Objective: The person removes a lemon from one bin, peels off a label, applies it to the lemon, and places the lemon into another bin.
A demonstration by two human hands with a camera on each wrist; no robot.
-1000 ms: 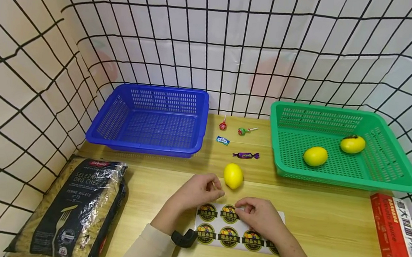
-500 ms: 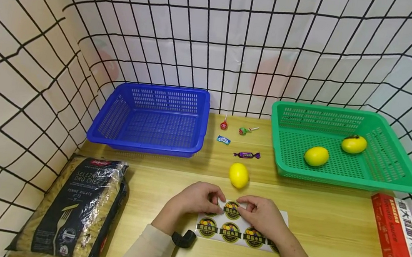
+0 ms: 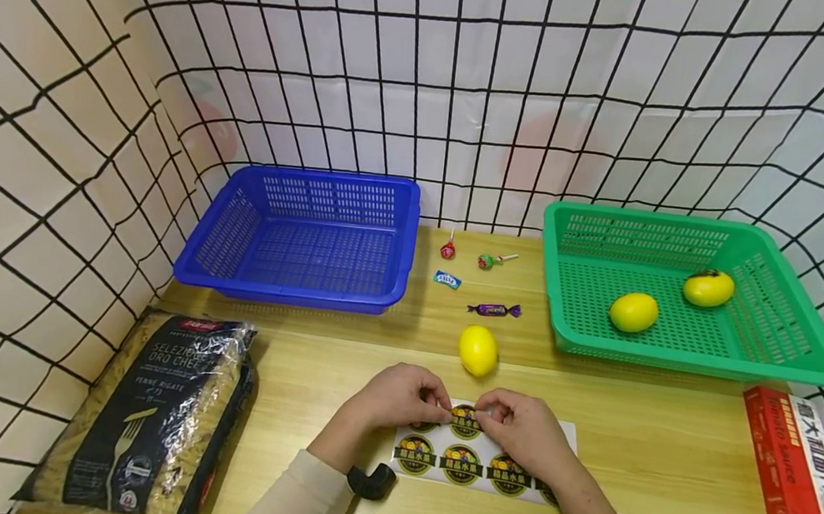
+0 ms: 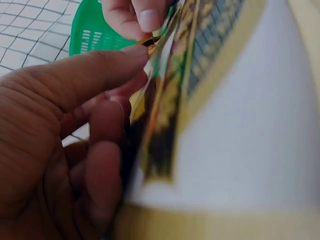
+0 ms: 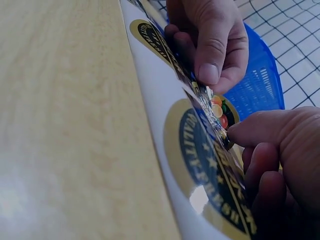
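Observation:
A white sheet of round black-and-gold fruit stickers [image 3: 426, 480] lies on the table under both hands. My left hand [image 3: 401, 394] and right hand [image 3: 525, 432] pinch opposite sides of one sticker [image 5: 217, 107] in the far row. In the right wrist view, that sticker's fruit-printed part stands up between the two thumbs. The left thumb [image 4: 100, 70] lies along the sheet's edge in the left wrist view; the right fingertips are just beyond it. How far the sticker is peeled cannot be seen. A lemon [image 3: 477, 351] rests just beyond the sheet.
A blue basket [image 3: 288, 290] stands back left, and a green basket [image 3: 672, 360] holding two lemons [image 3: 633, 313] back right. Wrapped candies [image 3: 494, 309] and lollipops [image 3: 447, 250] lie between them. A penne bag [image 3: 153, 422] lies at left, a red pasta box [image 3: 783, 489] at right.
Both hands have come closer together over one sticker, the left now pinching its side. The sheet has slid slightly away from me. The lemon has shifted a little to the right.

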